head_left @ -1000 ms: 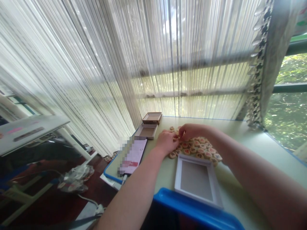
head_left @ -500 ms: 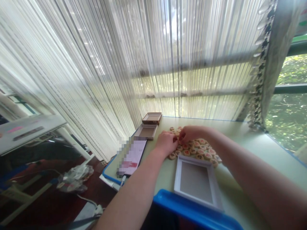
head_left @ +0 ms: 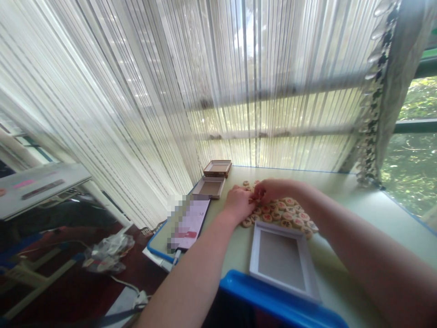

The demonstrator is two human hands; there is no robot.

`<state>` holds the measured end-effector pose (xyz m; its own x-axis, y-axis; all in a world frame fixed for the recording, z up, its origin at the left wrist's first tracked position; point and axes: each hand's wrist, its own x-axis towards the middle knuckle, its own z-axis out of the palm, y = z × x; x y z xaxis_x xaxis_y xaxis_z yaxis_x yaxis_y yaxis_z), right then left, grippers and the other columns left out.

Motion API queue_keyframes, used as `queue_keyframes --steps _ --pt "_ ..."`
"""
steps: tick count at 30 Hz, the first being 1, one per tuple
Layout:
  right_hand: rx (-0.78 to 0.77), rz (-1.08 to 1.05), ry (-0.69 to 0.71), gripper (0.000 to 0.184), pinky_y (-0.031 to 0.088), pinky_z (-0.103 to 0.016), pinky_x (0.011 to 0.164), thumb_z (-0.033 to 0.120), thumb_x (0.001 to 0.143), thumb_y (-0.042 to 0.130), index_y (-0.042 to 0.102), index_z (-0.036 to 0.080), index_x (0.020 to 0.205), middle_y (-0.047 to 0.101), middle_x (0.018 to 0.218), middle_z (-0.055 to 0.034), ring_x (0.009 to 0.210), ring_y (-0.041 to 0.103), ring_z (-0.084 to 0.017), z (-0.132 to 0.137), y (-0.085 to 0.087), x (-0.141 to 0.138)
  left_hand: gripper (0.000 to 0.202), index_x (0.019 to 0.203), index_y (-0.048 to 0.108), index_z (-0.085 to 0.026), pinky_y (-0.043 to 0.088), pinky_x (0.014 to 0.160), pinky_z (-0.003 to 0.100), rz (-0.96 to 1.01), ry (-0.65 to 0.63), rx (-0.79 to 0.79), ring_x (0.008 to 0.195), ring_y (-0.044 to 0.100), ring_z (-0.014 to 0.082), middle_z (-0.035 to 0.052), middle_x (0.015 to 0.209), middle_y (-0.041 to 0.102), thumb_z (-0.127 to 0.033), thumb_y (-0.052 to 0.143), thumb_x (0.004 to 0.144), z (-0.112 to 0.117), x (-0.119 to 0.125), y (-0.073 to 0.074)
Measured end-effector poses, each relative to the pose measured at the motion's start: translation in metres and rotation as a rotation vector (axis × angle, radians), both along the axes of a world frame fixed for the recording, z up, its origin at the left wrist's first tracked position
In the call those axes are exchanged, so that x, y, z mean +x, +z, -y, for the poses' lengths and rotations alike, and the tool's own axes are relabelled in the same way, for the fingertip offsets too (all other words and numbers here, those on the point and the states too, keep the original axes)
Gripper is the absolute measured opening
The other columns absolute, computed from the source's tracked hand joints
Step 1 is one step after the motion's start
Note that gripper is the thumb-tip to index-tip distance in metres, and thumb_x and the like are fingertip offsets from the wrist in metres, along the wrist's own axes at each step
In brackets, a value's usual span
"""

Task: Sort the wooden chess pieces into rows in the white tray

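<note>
Many round wooden Chinese chess pieces (head_left: 288, 210) with red and dark characters lie close together on the pale green table (head_left: 341, 191). My left hand (head_left: 241, 202) is at their left side, its fingers curled in among them. Right beside it, my right hand (head_left: 268, 190) reaches in from the right with its fingers pinched together. The fingertips of both hands nearly meet above the pieces. Whatever is between them is hidden by the fingers. A shallow white box tray (head_left: 252, 255) with a grey bottom lies just in front of the pieces.
At the table's left edge lies a phone (head_left: 191, 223) with its cable plugged in. Behind it are an open shallow box (head_left: 209, 187) and a brown-edged box (head_left: 217, 168). A blue tray-like edge (head_left: 273, 296) is nearest me. String curtains (head_left: 221, 91) hang behind the table.
My hands have shifted only slightly, their fingertips still together over the pieces. The whole view has moved a little. The pieces and boxes otherwise look the same.
</note>
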<state>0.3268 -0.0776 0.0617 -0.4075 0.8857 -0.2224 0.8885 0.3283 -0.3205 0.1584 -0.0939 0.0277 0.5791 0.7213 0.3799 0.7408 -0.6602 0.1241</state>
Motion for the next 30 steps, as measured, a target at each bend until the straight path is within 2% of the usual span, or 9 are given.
queue_keyframes --steps 3,7,11,16,20,24,27,30 --pt "-0.022 -0.092 -0.049 0.027 0.041 -0.023 0.058 0.019 0.062 0.055 0.068 0.018 0.085 0.067 0.075 -0.0009 0.068 0.057 -0.015 -0.002 0.0 0.005 0.019 0.084 0.071 -0.025 0.044 0.082 0.032 0.007 -0.001 -0.007 0.087 0.055 0.0191 0.0028 0.089 0.067 -0.031 0.056 0.073 -0.001 0.0 0.0" --pt "0.139 -0.123 -0.164 0.032 0.041 -0.024 0.06 0.025 0.064 0.057 0.068 0.018 0.093 0.068 0.083 -0.0034 0.072 0.059 -0.016 -0.007 -0.002 0.011 0.023 0.084 0.072 -0.026 0.045 0.081 0.032 -0.016 0.03 -0.017 0.086 0.055 0.0198 0.0025 0.087 0.067 -0.035 0.053 0.075 0.0 0.0 0.0" --pt "0.146 -0.003 -0.15 0.032 0.041 -0.026 0.06 0.036 0.062 0.063 0.07 0.021 0.089 0.068 0.082 -0.004 0.073 0.059 -0.019 -0.013 -0.009 0.01 0.025 0.09 0.071 -0.027 0.045 0.081 0.033 -0.039 0.029 -0.005 0.084 0.054 0.0198 0.0027 0.09 0.066 -0.033 0.053 0.074 0.001 0.0 -0.001" --pt "0.149 0.04 -0.154 0.039 0.04 -0.025 0.057 0.035 0.061 0.064 0.068 0.02 0.097 0.068 0.085 -0.0047 0.073 0.059 -0.019 -0.016 -0.014 0.006 0.025 0.089 0.071 -0.027 0.045 0.082 0.033 -0.017 0.024 -0.014 0.086 0.054 0.0201 0.0021 0.09 0.066 -0.035 0.055 0.072 0.001 0.0 -0.001" --pt "0.145 -0.005 -0.159 0.034 0.04 -0.026 0.059 0.036 0.063 0.061 0.07 0.018 0.091 0.068 0.079 -0.0043 0.071 0.058 -0.019 -0.012 -0.011 0.009 0.026 0.091 0.071 -0.025 0.045 0.084 0.032 0.048 0.05 0.001 0.089 0.054 0.0199 0.0029 0.089 0.067 -0.035 0.053 0.074 0.002 0.0 0.0" --pt "0.058 -0.126 -0.145 0.033 0.041 -0.026 0.063 0.044 0.067 0.058 0.071 0.019 0.085 0.068 0.075 -0.0024 0.071 0.058 -0.018 -0.009 -0.007 0.012 0.026 0.093 0.07 -0.024 0.045 0.085 0.032 0.049 0.106 0.0 0.09 0.054 0.0203 0.0034 0.09 0.067 -0.031 0.051 0.077 0.003 0.0 0.004" --pt "0.02 -0.138 -0.131 0.035 0.041 -0.026 0.064 0.045 0.067 0.059 0.072 0.019 0.086 0.069 0.077 -0.002 0.072 0.058 -0.017 -0.008 -0.008 0.013 0.026 0.095 0.07 -0.026 0.044 0.086 0.033 0.019 0.084 -0.009 0.092 0.054 0.0205 0.0032 0.093 0.066 -0.032 0.05 0.078 0.004 0.001 0.005" --pt "0.047 -0.101 -0.111 0.033 0.04 -0.026 0.063 0.041 0.066 0.061 0.072 0.018 0.087 0.069 0.077 -0.0023 0.071 0.057 -0.017 -0.009 -0.009 0.012 0.027 0.096 0.069 -0.028 0.043 0.087 0.034 0.0 0.052 0.005 0.092 0.053 0.021 0.0034 0.094 0.066 -0.033 0.049 0.079 0.003 0.002 0.003"
